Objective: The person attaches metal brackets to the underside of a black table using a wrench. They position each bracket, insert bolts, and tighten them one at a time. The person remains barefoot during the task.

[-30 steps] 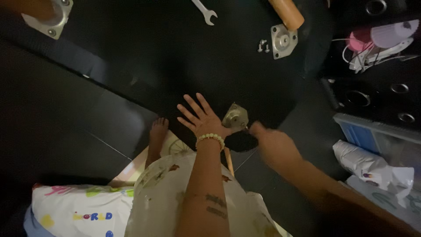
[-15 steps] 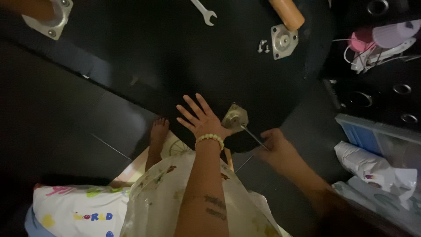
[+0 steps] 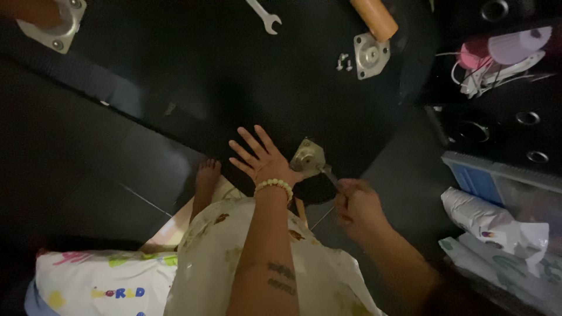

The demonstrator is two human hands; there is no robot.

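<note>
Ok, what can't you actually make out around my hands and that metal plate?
- Head view: the tool in the right hand is mostly covered by the fist; only a thin metal shaft shows, so its kind is unclear.
- The metal plate is partly covered by the left hand's thumb; its screws cannot be seen.
- The black board's near edge is lost in the dark.
- The wooden leg is cut off by the top edge.

Matt black tabletop; shiny metal plate; smooth wood leg; steel wrench.
</note>
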